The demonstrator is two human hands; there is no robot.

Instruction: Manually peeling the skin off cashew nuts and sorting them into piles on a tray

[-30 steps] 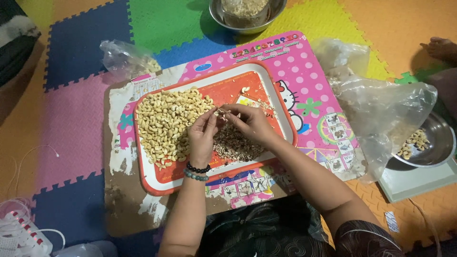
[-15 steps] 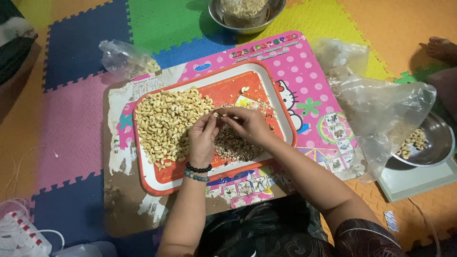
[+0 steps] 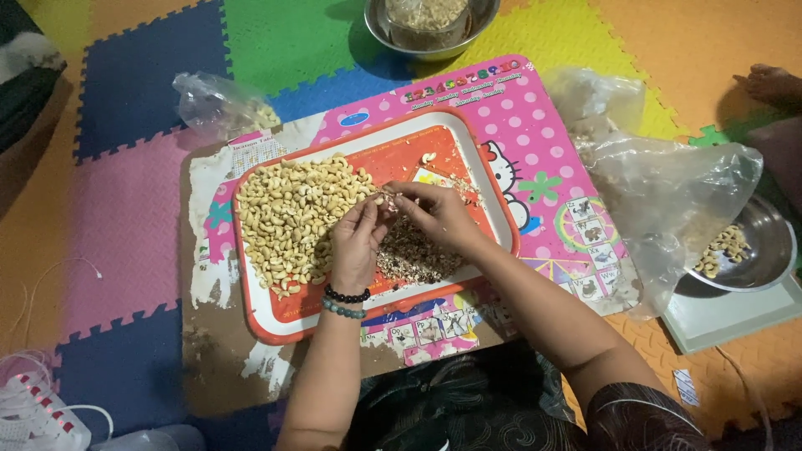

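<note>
An orange-rimmed tray (image 3: 501,219) lies on a worn pink board (image 3: 535,134). A heap of pale cashew nuts (image 3: 288,213) fills the tray's left half, and a pile of brown skins (image 3: 413,255) lies in its middle. My left hand (image 3: 355,246) and my right hand (image 3: 434,213) meet above the skins, fingertips pinching one small cashew nut (image 3: 386,200) between them. Two bead bracelets (image 3: 345,301) circle my left wrist.
A steel bowl (image 3: 430,23) holding a bag stands at the top. A small plastic bag (image 3: 219,104) lies top left, a large clear bag (image 3: 668,196) on the right beside a steel bowl of nuts (image 3: 743,250) on a scale. Another person's foot (image 3: 769,83) shows at right.
The hands have stayed over the skin pile, with the fingers shifting slightly around the nut. Nothing else has moved.
</note>
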